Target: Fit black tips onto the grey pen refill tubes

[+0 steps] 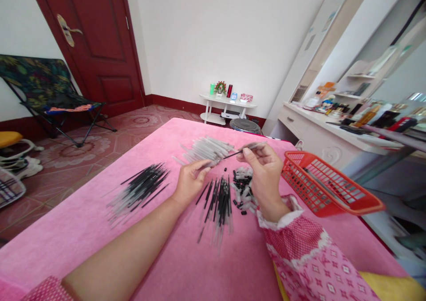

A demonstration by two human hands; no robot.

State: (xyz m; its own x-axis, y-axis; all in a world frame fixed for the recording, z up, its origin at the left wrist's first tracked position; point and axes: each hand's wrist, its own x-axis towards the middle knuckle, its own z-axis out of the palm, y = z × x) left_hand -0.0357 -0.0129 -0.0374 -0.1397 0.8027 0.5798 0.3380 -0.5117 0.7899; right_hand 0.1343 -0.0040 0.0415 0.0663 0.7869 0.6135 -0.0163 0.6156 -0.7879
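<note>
My right hand [264,168] is raised above the pink table [173,256], pinching a thin black pen refill [233,154] that points left. My left hand [191,179] rests on the table with its fingers curled at the near end of a pile of clear pen barrels [208,149]; what it grips is hard to make out. Below the hands lies a pile of black refills [218,199], and a heap of small black and clear caps [242,188] sits under my right wrist. A second, larger pile of black refills [141,188] lies to the left.
A red plastic basket [328,185] stands at the table's right edge. Beyond are a white dresser [319,128] with cosmetics, a small white side table [226,105], a folding chair [49,92] and a dark red door [96,39].
</note>
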